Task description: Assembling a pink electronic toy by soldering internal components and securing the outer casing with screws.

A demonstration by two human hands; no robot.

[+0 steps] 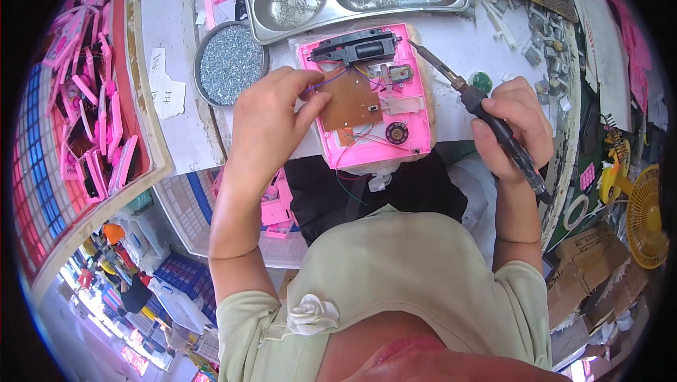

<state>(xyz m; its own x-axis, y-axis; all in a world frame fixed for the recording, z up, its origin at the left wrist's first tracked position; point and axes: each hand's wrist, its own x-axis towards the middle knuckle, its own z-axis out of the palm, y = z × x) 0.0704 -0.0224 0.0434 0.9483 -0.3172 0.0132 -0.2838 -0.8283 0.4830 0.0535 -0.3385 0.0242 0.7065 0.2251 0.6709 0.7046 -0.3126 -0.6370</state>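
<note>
A pink plastic casing (422,93) lies open in front of me, with a brown circuit board (345,105), a black mechanism (360,49), a small motor (400,74) and a round speaker (396,133) inside. My left hand (282,103) is at the casing's left edge, thumb and forefinger closed around a thin purple-blue wire (328,80). In my right hand (515,124) is a soldering iron (493,117) with a black handle and metal barrel. Its tip points up and left, close to the casing's upper right corner. Loose red and green wires hang from the casing's lower edge.
A round dish of screws (229,64) stands left of the casing. Behind is a metal tray (331,22) holding springs. Small metal parts (543,47) and a green round item (481,83) lie to the right. Pink assemblies (99,114) fill a far-left crate; a yellow fan (645,216) stands right.
</note>
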